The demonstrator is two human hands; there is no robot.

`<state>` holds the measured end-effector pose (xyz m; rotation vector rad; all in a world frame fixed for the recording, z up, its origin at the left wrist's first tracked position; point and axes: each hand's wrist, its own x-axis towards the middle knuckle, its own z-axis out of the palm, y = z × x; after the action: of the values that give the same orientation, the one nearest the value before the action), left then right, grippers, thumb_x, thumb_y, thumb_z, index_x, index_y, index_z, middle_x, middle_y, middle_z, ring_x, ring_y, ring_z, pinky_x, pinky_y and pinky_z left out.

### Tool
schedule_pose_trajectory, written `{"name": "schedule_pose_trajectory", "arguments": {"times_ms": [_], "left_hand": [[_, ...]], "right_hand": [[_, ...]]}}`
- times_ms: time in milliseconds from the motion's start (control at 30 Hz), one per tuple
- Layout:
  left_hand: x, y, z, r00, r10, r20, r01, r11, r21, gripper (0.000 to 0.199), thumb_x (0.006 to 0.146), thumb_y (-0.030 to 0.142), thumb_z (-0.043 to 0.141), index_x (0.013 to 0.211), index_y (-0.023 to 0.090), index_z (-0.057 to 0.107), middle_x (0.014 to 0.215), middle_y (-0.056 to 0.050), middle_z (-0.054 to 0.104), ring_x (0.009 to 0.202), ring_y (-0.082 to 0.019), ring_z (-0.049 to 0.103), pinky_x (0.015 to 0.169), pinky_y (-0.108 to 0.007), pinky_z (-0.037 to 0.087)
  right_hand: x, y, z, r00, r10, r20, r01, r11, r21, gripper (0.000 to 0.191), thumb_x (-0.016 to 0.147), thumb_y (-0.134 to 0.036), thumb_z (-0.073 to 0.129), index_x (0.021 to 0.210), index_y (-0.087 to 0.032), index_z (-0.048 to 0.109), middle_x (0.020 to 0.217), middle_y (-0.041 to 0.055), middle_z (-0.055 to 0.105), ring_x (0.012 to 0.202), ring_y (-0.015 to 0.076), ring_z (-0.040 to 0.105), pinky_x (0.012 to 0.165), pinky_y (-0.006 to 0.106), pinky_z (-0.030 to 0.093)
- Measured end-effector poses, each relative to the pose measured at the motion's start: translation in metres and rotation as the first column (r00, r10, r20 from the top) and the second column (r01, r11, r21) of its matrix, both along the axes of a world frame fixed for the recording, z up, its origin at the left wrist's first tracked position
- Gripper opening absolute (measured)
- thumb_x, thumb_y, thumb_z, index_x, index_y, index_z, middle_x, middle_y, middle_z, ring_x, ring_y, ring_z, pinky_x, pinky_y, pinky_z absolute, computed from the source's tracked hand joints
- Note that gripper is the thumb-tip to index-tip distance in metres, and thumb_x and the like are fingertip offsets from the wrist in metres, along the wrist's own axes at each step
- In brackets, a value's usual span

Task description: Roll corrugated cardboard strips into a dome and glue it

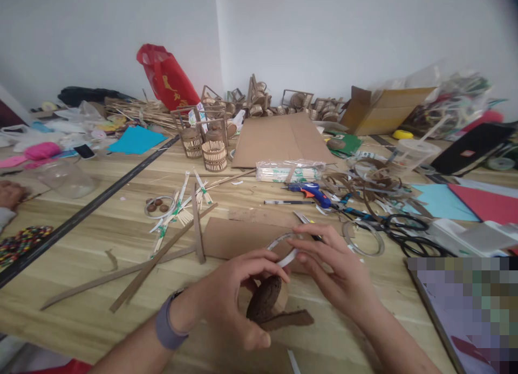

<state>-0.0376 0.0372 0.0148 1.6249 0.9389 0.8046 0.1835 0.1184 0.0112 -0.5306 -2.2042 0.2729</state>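
Note:
My left hand point(238, 293), with a grey band on its wrist, is curled around a round dark brown disc point(265, 299). From the disc a brown strip point(287, 320) sticks out to the right. Above it, a pale ring point(288, 250) lies between the fingertips of both hands. My right hand point(327, 260) pinches the ring's right side. Beneath the hands is a flat piece of brown cardboard point(226, 239). A knife-like tool point(303, 218) lies partly hidden behind my right fingers.
A blue glue gun point(311, 191), black-handled scissors point(408, 223) and a tangle of brown strips point(368, 179) lie to the right. Small slatted buckets point(214, 155) stand behind. At left are sticks point(184, 215), long brown strips point(162, 263) and another person's hand point(11, 195).

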Motion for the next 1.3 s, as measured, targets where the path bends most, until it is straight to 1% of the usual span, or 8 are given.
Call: {"name": "schedule_pose_trajectory", "arguments": {"times_ms": [167,300,500,667,867,1067,1233,1300], "left_hand": [[0.003,-0.001,0.000,0.999,0.018,0.030,-0.018,1.000,-0.005,0.066,0.053,0.047,0.082,0.112,0.024,0.064,0.123,-0.007,0.052,0.092,-0.021,0.057,0.076,-0.030,0.050],[0.006,-0.001,-0.001,0.998,0.030,0.061,-0.030,1.000,0.009,0.064,0.054,0.046,0.081,0.112,0.023,0.064,0.121,-0.007,0.054,0.089,-0.020,0.058,0.073,-0.028,0.050],[0.009,-0.003,-0.006,0.991,0.103,-0.082,-0.095,0.990,0.101,0.070,0.053,0.043,0.081,0.116,0.022,0.062,0.130,-0.010,0.050,0.103,-0.026,0.058,0.084,-0.034,0.052],[0.012,-0.004,-0.010,0.950,0.146,-0.276,-0.075,0.964,0.254,0.075,0.052,0.035,0.084,0.121,0.021,0.059,0.138,-0.012,0.049,0.126,-0.033,0.047,0.108,-0.041,0.038],[0.011,-0.002,-0.013,0.948,0.106,-0.300,-0.016,0.957,0.289,0.074,0.054,0.040,0.084,0.120,0.019,0.058,0.132,-0.012,0.052,0.121,-0.031,0.052,0.107,-0.041,0.041],[0.015,-0.001,-0.014,0.865,0.269,-0.423,-0.127,0.933,0.336,0.068,0.060,0.036,0.080,0.122,0.021,0.055,0.135,-0.012,0.049,0.120,-0.032,0.053,0.105,-0.044,0.044],[0.018,-0.001,-0.013,0.823,0.291,-0.488,-0.134,0.934,0.331,0.067,0.059,0.033,0.079,0.121,0.019,0.055,0.134,-0.013,0.050,0.115,-0.033,0.057,0.100,-0.045,0.048],[0.018,-0.001,-0.014,0.807,0.293,-0.513,-0.128,0.935,0.331,0.067,0.060,0.033,0.079,0.121,0.018,0.055,0.134,-0.014,0.050,0.115,-0.034,0.057,0.100,-0.045,0.048]], "right_hand": [[-0.002,-0.002,-0.004,0.998,-0.051,-0.033,0.056,0.984,0.167,0.022,0.090,-0.014,0.056,0.106,-0.023,0.068,0.108,0.0118,0.066,0.096,0.0230,0.063,0.079,0.038,0.053],[-0.004,-0.006,-0.005,0.991,-0.098,-0.086,0.114,0.971,0.208,0.020,0.088,-0.012,0.059,0.102,-0.021,0.069,0.104,0.0115,0.067,0.093,0.0226,0.064,0.079,0.038,0.053],[-0.009,-0.009,-0.008,0.977,-0.158,-0.145,0.157,0.987,-0.021,0.016,0.085,-0.015,0.064,0.093,-0.026,0.070,0.105,0.0069,0.066,0.089,0.0201,0.066,0.074,0.035,0.055],[-0.011,-0.007,-0.009,0.973,-0.185,-0.138,0.162,0.973,-0.161,0.010,0.086,-0.019,0.062,0.085,-0.027,0.067,0.097,0.0043,0.064,0.092,0.0206,0.064,0.078,0.035,0.052],[-0.003,0.006,-0.014,0.937,-0.308,-0.165,0.267,0.936,-0.229,0.006,0.088,-0.024,0.059,0.085,-0.025,0.064,0.096,0.0051,0.063,0.091,0.0213,0.062,0.079,0.036,0.048],[-0.001,0.013,-0.017,0.918,-0.345,-0.197,0.299,0.926,-0.230,0.009,0.086,-0.026,0.061,0.083,-0.025,0.069,0.093,0.0062,0.066,0.087,0.0225,0.063,0.077,0.039,0.050],[-0.001,0.015,-0.020,0.892,-0.396,-0.220,0.321,0.895,-0.310,0.010,0.086,-0.028,0.063,0.084,-0.025,0.073,0.090,0.0059,0.068,0.084,0.0223,0.065,0.077,0.040,0.052],[0.000,0.015,-0.021,0.873,-0.437,-0.218,0.373,0.884,-0.280,0.012,0.087,-0.027,0.061,0.088,-0.025,0.073,0.088,0.0055,0.069,0.082,0.0220,0.064,0.074,0.039,0.051]]}}
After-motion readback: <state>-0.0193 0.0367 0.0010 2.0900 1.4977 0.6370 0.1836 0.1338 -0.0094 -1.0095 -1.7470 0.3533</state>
